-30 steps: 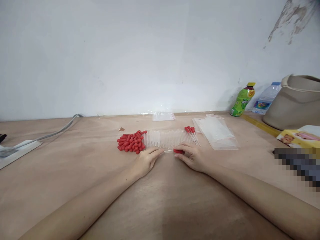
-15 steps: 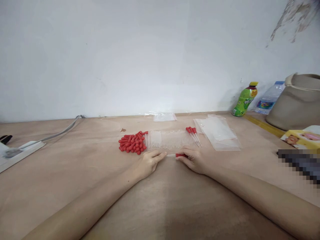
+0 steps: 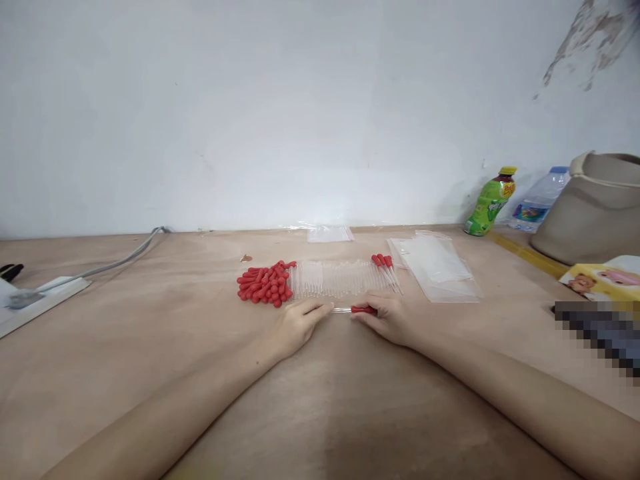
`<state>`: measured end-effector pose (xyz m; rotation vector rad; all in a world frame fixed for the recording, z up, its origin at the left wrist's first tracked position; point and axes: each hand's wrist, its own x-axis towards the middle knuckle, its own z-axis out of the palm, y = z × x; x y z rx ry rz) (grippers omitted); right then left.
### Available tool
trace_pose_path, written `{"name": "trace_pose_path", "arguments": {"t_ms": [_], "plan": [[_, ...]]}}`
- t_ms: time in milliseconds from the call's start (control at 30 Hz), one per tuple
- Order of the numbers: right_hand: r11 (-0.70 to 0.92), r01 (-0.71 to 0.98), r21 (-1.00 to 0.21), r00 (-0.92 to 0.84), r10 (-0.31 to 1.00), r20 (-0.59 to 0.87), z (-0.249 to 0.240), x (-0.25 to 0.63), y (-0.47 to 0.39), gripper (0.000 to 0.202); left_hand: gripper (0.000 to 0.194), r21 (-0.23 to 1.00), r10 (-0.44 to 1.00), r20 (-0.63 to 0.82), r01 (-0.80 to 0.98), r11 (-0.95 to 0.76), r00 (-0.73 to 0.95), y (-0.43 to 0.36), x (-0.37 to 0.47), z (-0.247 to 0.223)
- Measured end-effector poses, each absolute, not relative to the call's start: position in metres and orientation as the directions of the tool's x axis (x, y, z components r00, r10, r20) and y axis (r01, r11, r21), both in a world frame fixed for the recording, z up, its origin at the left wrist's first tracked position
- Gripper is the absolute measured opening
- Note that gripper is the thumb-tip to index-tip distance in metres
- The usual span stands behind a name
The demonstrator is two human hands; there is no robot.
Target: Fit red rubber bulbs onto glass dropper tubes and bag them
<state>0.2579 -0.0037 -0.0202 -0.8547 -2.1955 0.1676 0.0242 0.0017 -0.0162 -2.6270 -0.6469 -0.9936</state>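
Note:
Between my hands lies a thin clear dropper tube (image 3: 342, 310) with a red rubber bulb (image 3: 361, 309) at its right end. My left hand (image 3: 300, 325) pinches the tube; its left end is hidden by the fingers. My right hand (image 3: 387, 320) is closed around the red bulb, thumb and fingers pressing on it. Just beyond my hands lies a row of clear dropper tubes (image 3: 335, 279) side by side. Left of the row is a heap of loose red rubber bulbs (image 3: 264, 285). At its right end rest several droppers with red bulbs fitted (image 3: 382, 261).
Clear plastic bags (image 3: 437, 267) lie to the right, another bag (image 3: 330, 234) by the wall. Farther right stand a green bottle (image 3: 490, 203), a clear water bottle (image 3: 537, 200), a grey-beige bucket (image 3: 590, 207) and a yellow packet (image 3: 600, 279). A power strip (image 3: 50, 303) with a grey cable lies left.
Both hands stay almost in place on the dropper. The tube and red bulb show slightly more clearly between the fingers, and the camera view has shifted a little.

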Motion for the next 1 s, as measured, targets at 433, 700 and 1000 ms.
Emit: {"name": "trace_pose_path", "arguments": {"t_ms": [433, 700, 1000], "plan": [[0.709, 0.54, -0.455, -0.489, 0.703, 0.516, -0.012, 0.254, -0.007, 0.01, 0.021, 0.202, 0.473, 0.633, 0.458, -0.866, 0.613, -0.002, 0.025, -0.012], [0.741, 0.539, -0.401, -0.535, 0.668, 0.517, -0.009, 0.25, -0.009, 0.012, 0.022, 0.179, 0.466, 0.615, 0.463, -0.868, 0.636, -0.002, 0.024, -0.015], [0.748, 0.561, -0.353, -0.566, 0.659, 0.496, 0.001, 0.248, -0.012, 0.011, 0.022, 0.158, 0.441, 0.63, 0.451, -0.879, 0.639, -0.003, 0.027, -0.013]]}}
